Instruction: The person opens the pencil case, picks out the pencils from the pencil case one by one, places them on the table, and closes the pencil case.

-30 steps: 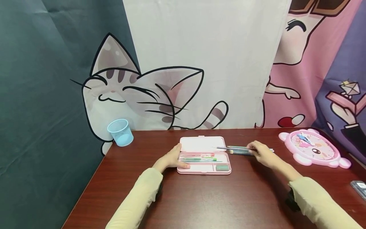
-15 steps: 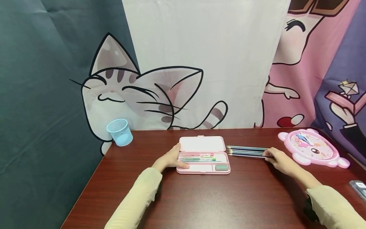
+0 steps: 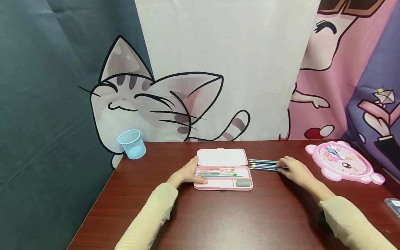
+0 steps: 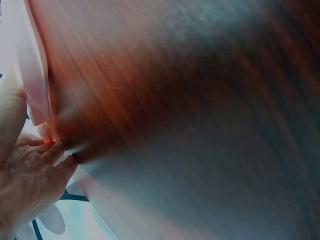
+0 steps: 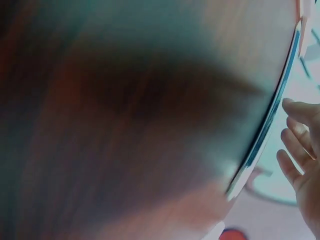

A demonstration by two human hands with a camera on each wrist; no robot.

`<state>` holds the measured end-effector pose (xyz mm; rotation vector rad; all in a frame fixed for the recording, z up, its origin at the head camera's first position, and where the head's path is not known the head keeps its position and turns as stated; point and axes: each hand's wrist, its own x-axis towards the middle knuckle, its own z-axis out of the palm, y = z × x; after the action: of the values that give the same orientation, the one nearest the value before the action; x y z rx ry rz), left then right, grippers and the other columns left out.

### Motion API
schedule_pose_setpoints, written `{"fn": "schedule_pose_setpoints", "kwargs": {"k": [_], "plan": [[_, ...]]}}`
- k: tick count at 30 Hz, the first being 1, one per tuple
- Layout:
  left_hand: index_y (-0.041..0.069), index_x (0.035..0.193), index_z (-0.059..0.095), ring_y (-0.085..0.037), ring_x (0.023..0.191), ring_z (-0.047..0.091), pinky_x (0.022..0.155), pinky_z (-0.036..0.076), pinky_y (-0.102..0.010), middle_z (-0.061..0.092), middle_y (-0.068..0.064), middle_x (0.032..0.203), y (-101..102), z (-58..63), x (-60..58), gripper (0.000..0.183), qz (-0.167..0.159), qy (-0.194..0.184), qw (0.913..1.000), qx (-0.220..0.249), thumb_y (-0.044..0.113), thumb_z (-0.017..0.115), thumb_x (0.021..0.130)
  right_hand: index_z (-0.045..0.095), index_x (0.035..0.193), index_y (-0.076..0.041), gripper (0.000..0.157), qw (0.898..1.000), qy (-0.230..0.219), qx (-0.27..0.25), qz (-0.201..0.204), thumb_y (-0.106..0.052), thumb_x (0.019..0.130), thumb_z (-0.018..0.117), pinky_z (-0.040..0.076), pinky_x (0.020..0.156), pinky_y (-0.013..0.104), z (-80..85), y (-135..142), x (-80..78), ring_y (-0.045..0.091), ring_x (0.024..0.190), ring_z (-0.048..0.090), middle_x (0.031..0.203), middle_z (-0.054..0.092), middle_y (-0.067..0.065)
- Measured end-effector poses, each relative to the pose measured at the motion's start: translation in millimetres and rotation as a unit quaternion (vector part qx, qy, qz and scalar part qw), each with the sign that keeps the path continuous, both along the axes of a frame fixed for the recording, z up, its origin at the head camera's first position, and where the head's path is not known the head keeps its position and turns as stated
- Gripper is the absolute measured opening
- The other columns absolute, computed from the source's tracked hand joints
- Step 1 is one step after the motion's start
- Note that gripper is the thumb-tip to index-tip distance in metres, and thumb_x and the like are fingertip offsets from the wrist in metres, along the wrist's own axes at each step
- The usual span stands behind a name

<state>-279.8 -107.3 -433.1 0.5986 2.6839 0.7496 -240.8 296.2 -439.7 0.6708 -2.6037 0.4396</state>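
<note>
A pink pencil case (image 3: 218,183) lies open on the table, its lid (image 3: 222,157) folded back. Pink and green pens (image 3: 217,173) lie in its long compartment, and a grey-green eraser (image 3: 243,183) in the small one at the near right. My left hand (image 3: 187,172) holds the case's left end, thumb over the near tray; the left wrist view shows the thumb against its pink wall (image 4: 35,75). Several dark blue pencils (image 3: 264,165) lie side by side right of the case, tips toward it. Over their blunt ends is my right hand (image 3: 293,170), its thumb and fingers apart in the right wrist view.
A light blue mesh cup (image 3: 132,144) stands at the table's back left corner. A pink animal-shaped clock (image 3: 343,161) lies at the back right. At the right edge is a small grey flat item (image 3: 393,206). Cartoon curtains hang behind the table.
A pencil that reached over the case now lies with the others. My right hand first slid right to the pencils' ends, then came back left over them. My left hand stayed put.
</note>
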Motion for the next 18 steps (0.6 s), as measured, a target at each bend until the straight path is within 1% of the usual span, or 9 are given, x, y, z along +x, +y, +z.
{"fn": "schedule_pose_setpoints", "kwargs": {"k": [4, 7, 11, 14, 16, 18], "plan": [[-0.006, 0.143, 0.009, -0.03, 0.138, 0.022, 0.112, 0.023, -0.043, 0.018, -0.022, 0.149, -0.3, 0.6, 0.9, 0.11, 0.003, -0.006, 1.0, -0.006, 0.039, 0.077, 0.069, 0.062, 0.08, -0.007, 0.018, 0.999, -0.016, -0.013, 0.026, 0.0, 0.069, 0.074, 0.049, 0.066, 0.037, 1.7, -31.4, -5.5, 0.02, 0.072, 0.06, 0.076, 0.06, 0.001], [-0.006, 0.144, 0.009, -0.031, 0.138, 0.02, 0.112, 0.022, -0.044, 0.016, -0.022, 0.15, -0.1, 1.0, 1.2, 0.11, 0.007, -0.011, 0.9999, -0.008, 0.04, 0.077, 0.07, 0.063, 0.081, -0.007, 0.013, 0.997, -0.047, -0.032, 0.053, -0.003, 0.074, 0.072, 0.05, 0.068, 0.035, 3.4, -57.8, -8.0, 0.017, 0.074, 0.061, 0.078, 0.06, 0.0], [-0.006, 0.143, 0.009, -0.031, 0.138, 0.021, 0.112, 0.023, -0.044, 0.016, -0.023, 0.15, 0.2, 0.9, 1.5, 0.11, 0.006, -0.007, 0.9999, -0.006, 0.039, 0.077, 0.069, 0.064, 0.085, -0.006, 0.006, 0.988, -0.109, -0.056, 0.096, -0.007, 0.08, 0.067, 0.049, 0.067, 0.03, 7.1, -88.6, -8.1, 0.012, 0.074, 0.058, 0.08, 0.062, 0.0], [-0.007, 0.143, 0.01, -0.031, 0.138, 0.022, 0.112, 0.023, -0.042, 0.017, -0.023, 0.149, 0.3, 0.4, 1.4, 0.11, 0.001, -0.002, 1.0, -0.006, 0.039, 0.077, 0.069, 0.065, 0.089, -0.006, 0.008, 0.98, -0.155, -0.047, 0.119, -0.011, 0.083, 0.065, 0.048, 0.064, 0.025, 9.1, -104.0, -6.7, 0.008, 0.073, 0.057, 0.082, 0.066, 0.0], [-0.007, 0.143, 0.01, -0.031, 0.138, 0.022, 0.111, 0.023, -0.043, 0.017, -0.023, 0.149, 0.0, 0.3, 1.3, 0.11, 0.002, -0.001, 1.0, -0.006, 0.039, 0.077, 0.069, 0.065, 0.091, -0.007, 0.01, 0.975, -0.173, -0.039, 0.132, -0.012, 0.083, 0.065, 0.047, 0.062, 0.023, 9.6, -110.3, -6.1, 0.006, 0.072, 0.058, 0.081, 0.068, -0.001], [-0.007, 0.143, 0.01, -0.031, 0.138, 0.022, 0.111, 0.024, -0.043, 0.017, -0.023, 0.149, -0.6, 0.6, 1.2, 0.11, 0.004, -0.002, 1.0, -0.007, 0.039, 0.077, 0.069, 0.065, 0.092, -0.007, 0.012, 0.974, -0.178, -0.033, 0.139, -0.012, 0.082, 0.067, 0.047, 0.062, 0.022, 9.4, -113.7, -5.8, 0.005, 0.071, 0.059, 0.079, 0.069, -0.001]]}}
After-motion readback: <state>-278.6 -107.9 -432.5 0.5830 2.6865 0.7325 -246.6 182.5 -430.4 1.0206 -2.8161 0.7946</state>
